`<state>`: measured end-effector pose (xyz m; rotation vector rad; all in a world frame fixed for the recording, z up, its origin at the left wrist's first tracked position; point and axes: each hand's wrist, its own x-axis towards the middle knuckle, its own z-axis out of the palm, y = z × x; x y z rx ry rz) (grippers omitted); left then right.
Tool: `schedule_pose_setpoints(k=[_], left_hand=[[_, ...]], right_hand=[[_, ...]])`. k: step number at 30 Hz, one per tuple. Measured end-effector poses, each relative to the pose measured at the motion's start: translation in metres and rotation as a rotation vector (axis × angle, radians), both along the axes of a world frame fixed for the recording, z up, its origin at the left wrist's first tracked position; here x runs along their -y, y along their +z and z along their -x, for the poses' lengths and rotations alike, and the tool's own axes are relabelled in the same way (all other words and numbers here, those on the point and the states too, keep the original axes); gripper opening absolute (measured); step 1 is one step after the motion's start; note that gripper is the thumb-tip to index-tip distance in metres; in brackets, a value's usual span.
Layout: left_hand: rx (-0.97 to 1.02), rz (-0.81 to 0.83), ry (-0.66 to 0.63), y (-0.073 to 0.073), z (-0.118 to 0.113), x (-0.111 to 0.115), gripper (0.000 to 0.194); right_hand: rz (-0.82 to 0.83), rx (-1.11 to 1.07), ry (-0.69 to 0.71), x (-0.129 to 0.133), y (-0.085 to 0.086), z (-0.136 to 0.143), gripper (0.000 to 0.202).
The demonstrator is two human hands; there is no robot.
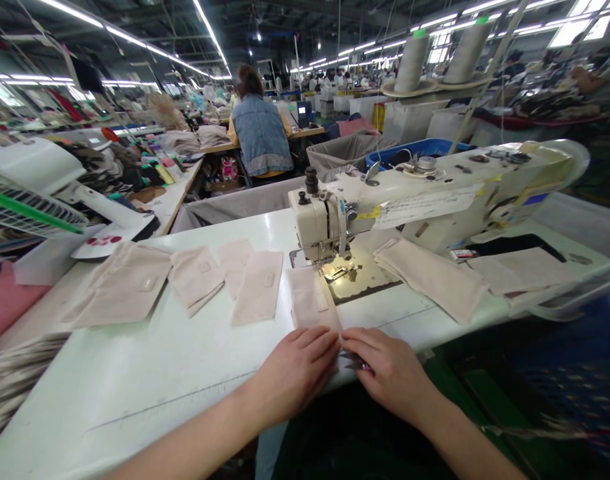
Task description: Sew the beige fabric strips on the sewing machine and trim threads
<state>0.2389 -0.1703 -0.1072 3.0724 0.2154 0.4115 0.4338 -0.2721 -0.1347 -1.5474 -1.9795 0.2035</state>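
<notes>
A beige fabric piece with a small stitched label lies at the front of the sewing machine, its far end beside the needle plate. My left hand is closed on its near edge, fingers bent together over the cloth. Close by at the same corner, my right hand pinches the fabric edge with thumb and forefinger. Tucked in that hand is a pair of thread snips, dark blades pointing left and a purplish bit showing; the palm hides the rest. The presser foot is lit by the machine lamp.
Left of the work lie several beige labelled pieces and a larger beige stack. Folded beige cloth rests under the machine arm. A white fan stands at left. Ahead, a person in a denim vest sits facing away.
</notes>
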Motion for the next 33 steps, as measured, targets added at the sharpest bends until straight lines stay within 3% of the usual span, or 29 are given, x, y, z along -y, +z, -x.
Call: schedule_pose_setpoints(k=[33], left_hand=[[-0.034, 0.020, 0.034, 0.001, -0.011, -0.056, 0.026]], right_hand=[[0.035, 0.056, -0.040, -0.060, 0.004, -0.009, 0.036]])
